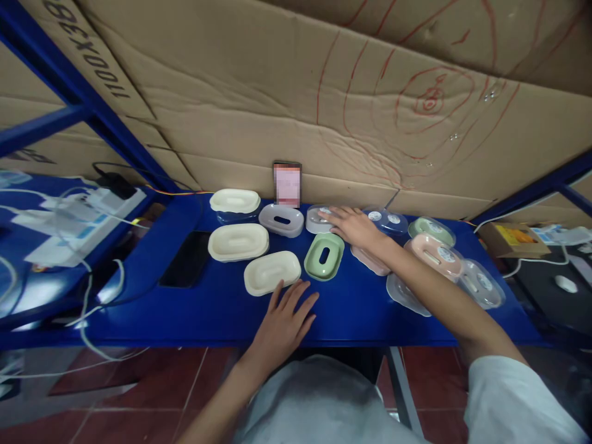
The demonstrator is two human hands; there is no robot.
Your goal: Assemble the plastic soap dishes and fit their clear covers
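Observation:
My left hand (283, 320) has its fingers spread over the blue table, fingertips at the front edge of a cream dish (272, 272); nothing is held in it. My right hand (354, 228) reaches to the back, its fingertips over a grey dish with a clear cover (316, 221); whether they grip it is hard to tell. Just in front of that lies a green dish (324, 256) with a dark oval slot. Left of it are a grey-lilac dish (281, 221) and a second cream dish (238, 242). Under my right forearm, a pink dish (372, 260) is partly hidden.
Another cream dish (235, 200) sits at the back left, near a black phone-like slab (185, 259). A lit phone (287, 185) leans on the cardboard (231, 92). Covered dishes in pink (435, 254), green (430, 230) and clear grey (481, 283) crowd the right; cables (86, 296) hang at left.

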